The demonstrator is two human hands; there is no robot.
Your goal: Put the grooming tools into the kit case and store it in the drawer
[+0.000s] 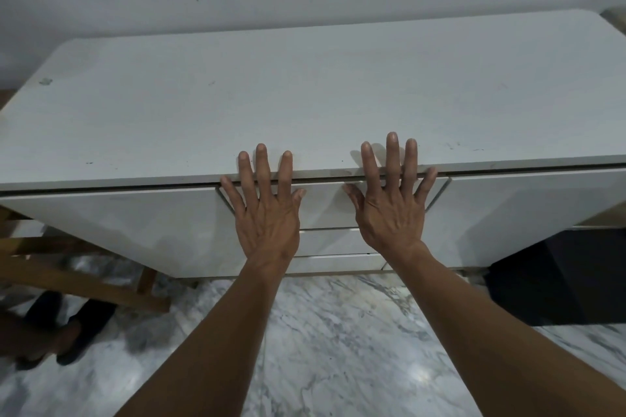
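- Head view: your left hand point(266, 210) and right hand point(393, 210) are both flat and spread, fingers open, holding nothing. They sit in the centre of the frame, over the top drawer front point(325, 205) of the white cabinet point(111, 223), with the fingertips reaching above the front edge of the cabinet top point(305, 101).
- The kit case and the grooming tools are not visible anywhere in the frame; I judge they are probably already inside the drawer, but the picture cannot confirm it.
- The drawer looks closed or almost closed: only a thin dark gap runs under the top, across the middle of the frame. So the step is, I think, the last push.
- To do it well, press with both palms evenly, so the front goes in straight and does not twist. Keep the fingertips away from the gap under the top.
- The cabinet is smooth, glossy white laminate with straight edges and rounded far corners; the top has small dark marks.
- Two lower drawers point(333, 242) are shut, below your hands.
- The floor point(338, 332) at the bottom is polished grey-white marble.
- At the lower left stand a wooden frame point(84, 284) and dark slippers point(78, 325).
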